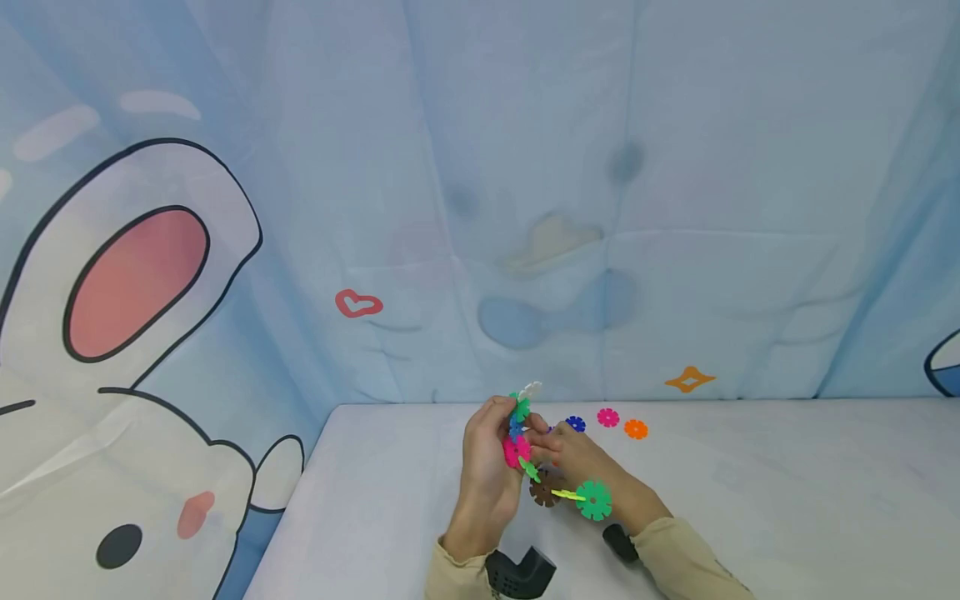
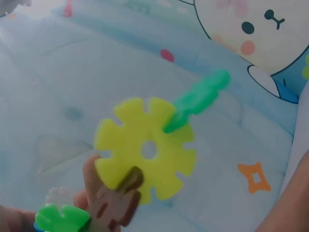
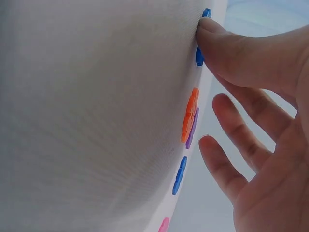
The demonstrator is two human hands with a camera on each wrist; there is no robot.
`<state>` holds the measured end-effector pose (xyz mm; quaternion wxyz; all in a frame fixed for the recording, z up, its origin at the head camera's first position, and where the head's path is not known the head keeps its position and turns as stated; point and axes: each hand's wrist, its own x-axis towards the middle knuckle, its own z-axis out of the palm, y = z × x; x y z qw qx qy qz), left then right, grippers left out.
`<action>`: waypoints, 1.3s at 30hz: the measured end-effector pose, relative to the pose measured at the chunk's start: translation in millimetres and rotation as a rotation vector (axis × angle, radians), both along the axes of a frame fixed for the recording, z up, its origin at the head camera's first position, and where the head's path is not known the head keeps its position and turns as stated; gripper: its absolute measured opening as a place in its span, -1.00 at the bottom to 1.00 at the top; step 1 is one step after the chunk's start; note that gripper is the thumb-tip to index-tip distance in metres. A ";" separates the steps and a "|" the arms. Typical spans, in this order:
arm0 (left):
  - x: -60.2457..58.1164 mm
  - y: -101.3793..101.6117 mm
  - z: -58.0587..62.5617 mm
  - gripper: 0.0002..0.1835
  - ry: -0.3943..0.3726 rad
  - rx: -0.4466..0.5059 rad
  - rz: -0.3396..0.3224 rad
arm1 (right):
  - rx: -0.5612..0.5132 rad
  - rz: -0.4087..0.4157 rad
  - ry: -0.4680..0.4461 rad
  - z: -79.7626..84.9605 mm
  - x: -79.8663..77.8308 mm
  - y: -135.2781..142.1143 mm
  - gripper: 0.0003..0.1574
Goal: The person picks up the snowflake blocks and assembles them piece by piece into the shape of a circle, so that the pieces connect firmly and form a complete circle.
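Observation:
My left hand (image 1: 483, 467) holds a chain of slotted plastic snowflake discs upright, near its pink disc (image 1: 515, 452). A white disc (image 1: 530, 390) tops the chain, with green and blue discs beneath it. Lower down, a brown disc (image 1: 543, 490), a yellow disc (image 2: 137, 145) and a green disc (image 1: 594, 501) reach out to the right. My right hand (image 1: 577, 457) is low at the table behind the chain. In the right wrist view its thumb and forefinger pinch a blue disc (image 3: 199, 55); the forefinger tip is hidden behind the thumb. The other fingers are loosely bent.
Loose discs lie on the white table (image 1: 750, 483) beyond my right hand: a dark blue disc (image 1: 576, 423), a pink disc (image 1: 608, 417) and an orange disc (image 1: 636, 429). An orange disc (image 3: 189, 116) overlaps a purple disc (image 3: 192, 129). A printed curtain (image 1: 450, 167) hangs behind the table.

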<state>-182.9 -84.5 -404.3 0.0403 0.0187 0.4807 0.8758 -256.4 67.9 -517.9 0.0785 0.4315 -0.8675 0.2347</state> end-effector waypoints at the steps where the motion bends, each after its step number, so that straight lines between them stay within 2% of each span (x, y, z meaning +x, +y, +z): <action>1: 0.6 0.7 -0.5 -0.72 0.000 0.012 -0.004 | -0.007 0.000 -0.019 0.1 0.8 0.4 -0.51; 2: 1.1 1.5 -0.7 -0.73 -0.001 0.023 -0.006 | -0.010 0.010 0.015 -0.4 0.7 0.4 -0.50; 3: 1.6 2.2 -0.9 -0.73 -0.001 0.028 -0.006 | 0.005 0.026 0.101 -1.2 -0.1 -0.3 -0.49; 4: 2.1 2.8 -1.0 -0.74 -0.001 0.030 -0.003 | 0.015 0.033 0.140 -1.5 -0.7 -0.8 -0.45; 7: 2.6 4.3 -1.1 -0.74 -0.001 0.021 0.016 | 0.028 0.043 0.204 -2.3 -1.8 -1.5 -0.48; 8: 2.6 4.7 -1.1 -0.74 0.001 0.016 0.024 | 0.029 0.038 0.183 -1.9 -2.0 -1.8 -0.54; 9: 2.5 5.0 -1.1 -0.73 0.003 0.012 0.033 | 0.027 0.033 0.125 -1.1 -1.8 -1.5 -0.60; 12: 2.4 5.2 -1.0 -0.69 0.012 0.010 0.050 | -0.016 -0.027 -0.171 4.7 0.0 2.3 -0.65; 14: 2.8 4.7 -1.0 -0.68 0.024 0.009 0.051 | -0.083 -0.063 -0.293 10.6 1.2 7.5 -0.62; 15: 2.9 4.5 -1.0 -0.67 0.029 0.008 0.052 | -0.113 -0.071 -0.326 14.6 2.0 11.2 -0.66; 19: 3.5 4.6 0.3 -0.67 0.062 -0.031 0.049 | -0.310 -0.097 -0.310 37.5 6.7 28.0 -0.88; 24: 6.1 7.8 3.8 -0.72 0.116 -0.107 0.036 | -0.588 -0.140 -0.362 76.1 18.8 45.7 -0.72; 27: 8.3 9.2 5.7 -0.75 0.150 -0.139 0.037 | -0.724 -0.160 -0.340 97.0 29.5 51.4 -0.69; 33: 13.0 8.6 9.8 -0.78 0.234 -0.189 0.045 | -0.857 -0.172 -0.241 123.6 47.9 50.5 -0.69; 39: 19.9 9.1 16.5 -0.80 0.319 -0.219 0.046 | -0.897 -0.137 -0.186 130.5 54.9 44.2 -0.67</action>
